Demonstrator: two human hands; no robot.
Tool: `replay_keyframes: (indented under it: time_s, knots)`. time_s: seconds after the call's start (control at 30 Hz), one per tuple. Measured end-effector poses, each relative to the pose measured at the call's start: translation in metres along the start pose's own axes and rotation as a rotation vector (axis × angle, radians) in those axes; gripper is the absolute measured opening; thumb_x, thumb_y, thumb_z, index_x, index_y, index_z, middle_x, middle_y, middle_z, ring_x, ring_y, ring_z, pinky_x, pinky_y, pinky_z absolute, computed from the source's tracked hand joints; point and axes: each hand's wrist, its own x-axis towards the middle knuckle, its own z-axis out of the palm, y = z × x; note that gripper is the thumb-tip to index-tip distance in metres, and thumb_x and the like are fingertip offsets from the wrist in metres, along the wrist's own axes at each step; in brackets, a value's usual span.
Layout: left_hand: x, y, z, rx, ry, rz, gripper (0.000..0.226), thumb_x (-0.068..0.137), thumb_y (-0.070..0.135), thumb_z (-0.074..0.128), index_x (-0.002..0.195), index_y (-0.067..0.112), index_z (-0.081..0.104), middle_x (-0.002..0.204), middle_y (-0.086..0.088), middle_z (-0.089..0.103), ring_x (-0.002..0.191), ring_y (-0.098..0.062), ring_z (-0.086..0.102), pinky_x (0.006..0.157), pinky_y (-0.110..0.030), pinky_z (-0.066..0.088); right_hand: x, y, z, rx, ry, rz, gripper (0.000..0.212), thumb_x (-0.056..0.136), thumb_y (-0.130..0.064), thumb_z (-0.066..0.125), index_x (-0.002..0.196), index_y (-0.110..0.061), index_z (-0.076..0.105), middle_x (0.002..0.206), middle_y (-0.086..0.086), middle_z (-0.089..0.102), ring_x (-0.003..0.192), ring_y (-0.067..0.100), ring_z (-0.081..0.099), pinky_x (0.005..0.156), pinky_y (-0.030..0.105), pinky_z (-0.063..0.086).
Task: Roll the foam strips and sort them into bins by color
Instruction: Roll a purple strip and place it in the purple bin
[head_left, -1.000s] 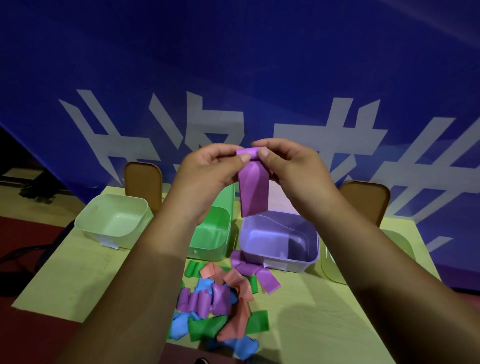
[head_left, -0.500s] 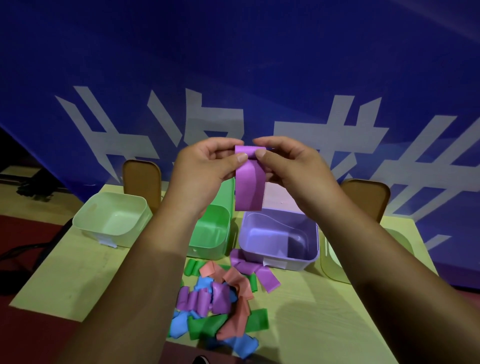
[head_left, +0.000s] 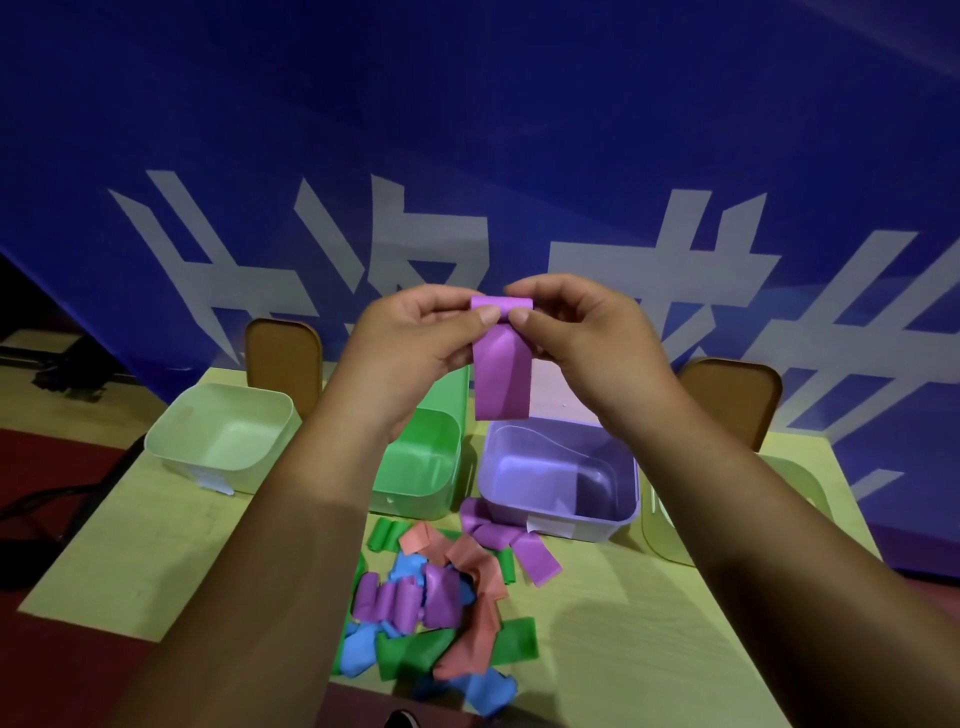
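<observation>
A purple foam strip (head_left: 502, 376) hangs in front of me, its top end curled into a small roll. My left hand (head_left: 415, 338) and my right hand (head_left: 582, 332) pinch that roll between thumbs and fingers, high above the purple bin (head_left: 558, 480). Left of that bin stands a green bin (head_left: 421, 467), and a pale green bin (head_left: 221, 441) sits further left. A pile of loose foam strips (head_left: 441, 603) in purple, green, red and blue lies on the table in front of the bins.
The yellow table (head_left: 130, 551) ends close on the left and near sides. A fourth pale bin (head_left: 810, 493) at the right is mostly hidden by my right arm. Two brown chair backs (head_left: 283, 358) stand behind the table, before a blue banner.
The rolled top of the purple strip has grown and the hanging part has become shorter. Both hands stay at about the same height.
</observation>
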Motion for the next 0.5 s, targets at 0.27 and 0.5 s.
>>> replay_keyframes:
  time_s: [0.27,0.5]
  knots:
    - [0.0005,0.0007,-0.0012,0.066,0.028,0.061,0.027,0.095,0.005,0.08,0.118,0.018,0.077,0.108,-0.006,0.083,0.104,-0.024,0.08,0.09,-0.037,0.064,0.004,0.0023,-0.0026,0.064,-0.045,0.101,0.02,0.099,-0.033,0.075,0.117,-0.026,0.078,0.102,-0.001,0.08,0.098,0.021,0.078,0.094,0.045,0.064]
    - [-0.0009,-0.0024,-0.0013,0.013,-0.01,0.031,0.03,0.095,0.003,0.079,0.122,0.015,0.076,0.113,-0.009,0.082,0.11,-0.027,0.079,0.1,-0.043,0.062,0.0028,0.0023,-0.0041,0.037,-0.004,0.078,0.015,0.1,-0.025,0.074,0.114,-0.024,0.078,0.101,-0.003,0.081,0.096,0.018,0.078,0.092,0.04,0.065]
